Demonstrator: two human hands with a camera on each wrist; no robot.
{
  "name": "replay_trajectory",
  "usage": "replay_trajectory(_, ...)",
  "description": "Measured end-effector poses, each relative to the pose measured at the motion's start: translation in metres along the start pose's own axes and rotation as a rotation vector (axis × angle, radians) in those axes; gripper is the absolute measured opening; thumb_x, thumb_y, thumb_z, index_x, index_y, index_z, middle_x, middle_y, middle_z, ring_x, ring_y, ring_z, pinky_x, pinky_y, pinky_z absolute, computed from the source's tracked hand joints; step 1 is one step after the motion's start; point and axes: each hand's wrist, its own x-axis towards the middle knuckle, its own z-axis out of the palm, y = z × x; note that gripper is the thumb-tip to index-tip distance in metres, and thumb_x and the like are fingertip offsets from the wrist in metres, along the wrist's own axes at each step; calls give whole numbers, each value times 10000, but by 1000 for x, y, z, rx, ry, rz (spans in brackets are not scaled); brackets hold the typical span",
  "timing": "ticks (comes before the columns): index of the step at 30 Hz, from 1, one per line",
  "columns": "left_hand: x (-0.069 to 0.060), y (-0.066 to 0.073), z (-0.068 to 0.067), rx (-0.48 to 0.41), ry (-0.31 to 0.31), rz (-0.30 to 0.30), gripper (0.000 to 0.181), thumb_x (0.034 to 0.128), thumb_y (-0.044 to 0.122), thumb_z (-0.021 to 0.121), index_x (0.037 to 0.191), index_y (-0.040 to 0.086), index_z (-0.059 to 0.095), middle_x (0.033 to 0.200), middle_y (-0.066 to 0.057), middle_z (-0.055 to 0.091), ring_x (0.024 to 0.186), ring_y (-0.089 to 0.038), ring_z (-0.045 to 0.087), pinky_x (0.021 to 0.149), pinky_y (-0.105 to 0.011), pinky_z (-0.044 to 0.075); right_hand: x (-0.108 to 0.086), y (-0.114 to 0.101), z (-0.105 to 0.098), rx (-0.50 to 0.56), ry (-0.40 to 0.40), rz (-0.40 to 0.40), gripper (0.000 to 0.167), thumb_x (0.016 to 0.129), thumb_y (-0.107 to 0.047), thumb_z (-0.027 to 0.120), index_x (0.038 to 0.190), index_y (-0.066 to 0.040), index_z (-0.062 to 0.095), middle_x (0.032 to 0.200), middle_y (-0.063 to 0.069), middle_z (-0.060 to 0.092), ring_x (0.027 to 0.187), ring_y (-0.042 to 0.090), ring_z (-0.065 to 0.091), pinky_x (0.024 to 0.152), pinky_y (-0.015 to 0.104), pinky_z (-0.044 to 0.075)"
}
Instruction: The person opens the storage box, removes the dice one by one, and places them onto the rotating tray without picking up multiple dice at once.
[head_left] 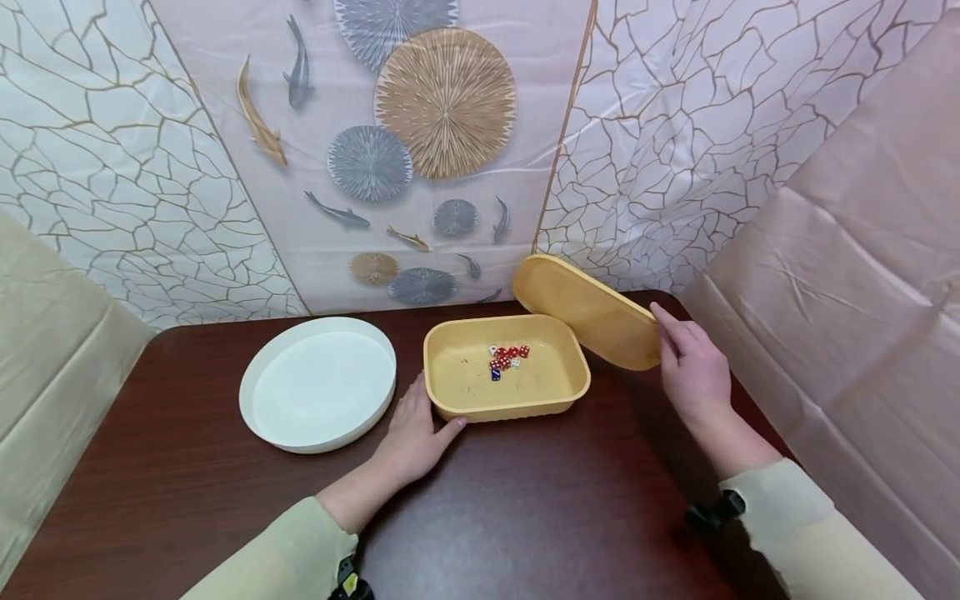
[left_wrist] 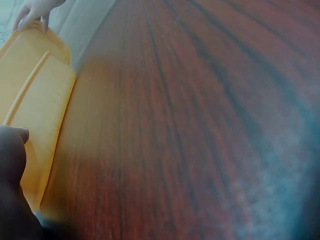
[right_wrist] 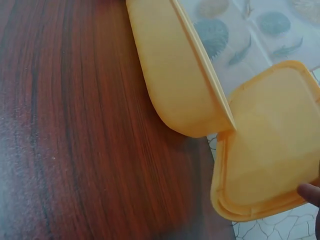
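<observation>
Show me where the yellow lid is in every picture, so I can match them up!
Head: the yellow lid is right of the middle, tilted, by the right end of the yellow box.
Left wrist: the yellow lid is in the top left corner.
Right wrist: the yellow lid is on the right side.
Shared landmark: the yellow box.
</observation>
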Motion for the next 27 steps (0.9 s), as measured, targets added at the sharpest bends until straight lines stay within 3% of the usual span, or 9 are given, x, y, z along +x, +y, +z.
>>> replay_trajectory(3, 0, 0, 0, 1, 0, 1, 972, 958, 499, 595, 1581, 12, 29, 1628, -222, 120, 1499, -374, 119, 1201, -506, 141, -3, 4, -5, 15, -20, 70, 423, 968, -29, 598, 1356, -195, 633, 938, 181, 656, 855, 378, 608, 770, 523, 491)
replay_trajectory(7, 0, 0, 0, -3, 4, 6, 970, 958, 491, 601, 1581, 14, 30, 1627, -224, 124, 1496, -379, 126, 1201, -508, 142, -7, 7, -12, 33, -43, 171, 416, 997, -78, 571, 1382, -230, 609, 974, 168, 667, 790, 327, 618, 676, 283, 500)
replay_trajectory(10, 0, 0, -1, -10, 6, 8, 968, 957, 486, 604, 1581, 15, 33, 1626, -225, 127, 1496, -380, 129, 1200, -510, 144, -9, 8, -17, 45, -68, 246, 411, 1015, -114, 552, 1396, -261, 594, 1000, 144, 667, 687, 157, 616, 577, 102, 439)
replay_trajectory(12, 0, 0, -1, -15, 5, 8, 969, 957, 486, 605, 1582, 16, 34, 1625, -227, 127, 1495, -379, 130, 1199, -512, 145, -11, 9, -20, 68, -78, 283, 410, 1018, -112, 542, 1397, -259, 592, 1018, 154, 665, 625, 22, 567, 539, 66, 420)
replay_trajectory(16, 0, -1, -1, -15, -3, 4, 973, 958, 494, 600, 1582, 20, 24, 1628, -222, 119, 1496, -380, 124, 1199, -515, 144, -15, 11, -25, 139, -93, 359, 406, 1022, -108, 526, 1400, -240, 589, 1118, 182, 661, 540, -120, 500, 492, 97, 456)
replay_trajectory(27, -1, -1, -1, -18, -12, -2, 974, 958, 504, 594, 1583, 24, 22, 1630, -218, 114, 1498, -378, 120, 1200, -511, 140, -20, 30, -32, 303, -188, 584, 423, 1051, -180, 464, 1469, -231, 504, 1254, 207, 588, 471, 71, 623, 494, 233, 553)
